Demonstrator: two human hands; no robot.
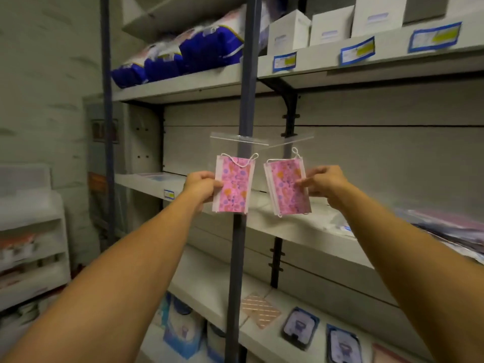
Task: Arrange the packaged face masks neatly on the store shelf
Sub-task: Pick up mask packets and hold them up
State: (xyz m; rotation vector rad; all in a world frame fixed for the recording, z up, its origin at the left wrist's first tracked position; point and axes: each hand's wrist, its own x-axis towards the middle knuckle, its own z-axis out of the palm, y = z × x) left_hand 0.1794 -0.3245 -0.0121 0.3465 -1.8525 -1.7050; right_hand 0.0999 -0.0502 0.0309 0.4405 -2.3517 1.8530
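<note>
Both bare forearms reached out from the bottom corners of the view toward the shelving. At their ends, the left hand (201, 186) pinched the left edge of a clear zip-top plastic bag holding pink patterned face masks with white ear loops (234, 186), thumb on the front and fingers curled behind it. The right hand (323, 183) pinched the right edge of a second clear bag of the same pink patterned masks (288, 189), which hung slightly tilted. The two packages hung upright just beside each other between the hands, apart, in the air in front of the grey middle shelf (288, 226) rather than on it.

Judged from this, neither held package had been placed yet; the setting-down and squaring-up were left to do. Beyond the right hand, further along the same shelf, lay a blurred heap of bagged goods in dark and pink tones (450, 229), which looked unsorted, so much of the arranging seemed to remain. Beyond the left hand, a flat pale package (154, 176) lay on the adjoining shelf section.

A dark blue-grey metal upright post (247, 74) crossed behind the left package. Above the hands sat blue and white bulk packs (196, 53) and white cardboard boxes (332, 26); below them, small blue-framed packets (301, 327) lay on the lower shelf.
</note>
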